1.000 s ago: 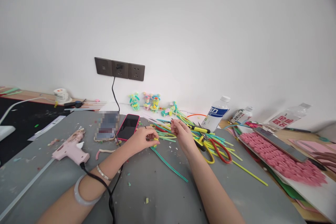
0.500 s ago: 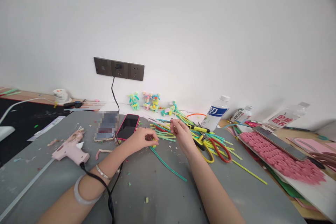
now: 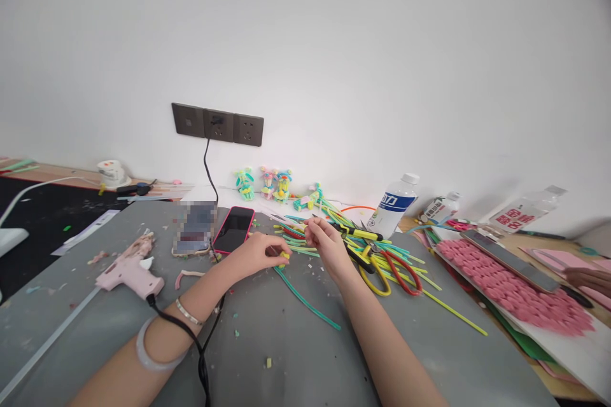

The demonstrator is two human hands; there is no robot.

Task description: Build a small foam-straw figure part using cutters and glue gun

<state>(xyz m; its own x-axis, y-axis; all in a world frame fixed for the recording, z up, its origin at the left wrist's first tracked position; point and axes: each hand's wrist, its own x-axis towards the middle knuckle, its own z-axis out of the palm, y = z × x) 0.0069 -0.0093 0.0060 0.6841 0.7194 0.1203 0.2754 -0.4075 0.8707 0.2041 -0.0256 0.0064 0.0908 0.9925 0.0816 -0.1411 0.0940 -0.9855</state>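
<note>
My left hand (image 3: 265,250) is closed in a pinch round a small yellow fuzzy piece (image 3: 285,255), whose full shape is hidden by the fingers. Just below it, a teal pipe cleaner (image 3: 310,306) curves across the grey table. My right hand (image 3: 327,243) is raised a little to the right, thumb and fingertips pressed together; what they hold, if anything, is too small to make out. Behind and beside it spreads a pile of green, yellow and teal pipe cleaners (image 3: 420,273). Yellow-handled pliers (image 3: 356,233) and scissors with red and yellow handles (image 3: 402,272) lie on that pile.
A pink glue gun (image 3: 128,273) lies left, its black cord (image 3: 202,362) passing over my left forearm. Two phones (image 3: 235,229) lie ahead. Small pipe-cleaner figures (image 3: 282,186) stand along the wall. Right are a bottle (image 3: 392,205), a pink mat (image 3: 506,286) and apparently another person's hand (image 3: 589,281).
My right hand has shifted slightly left, its fingertips now turned further inward. My left hand stays almost in place, with the yellow piece showing a little more. The hand-like shape far right has moved.
</note>
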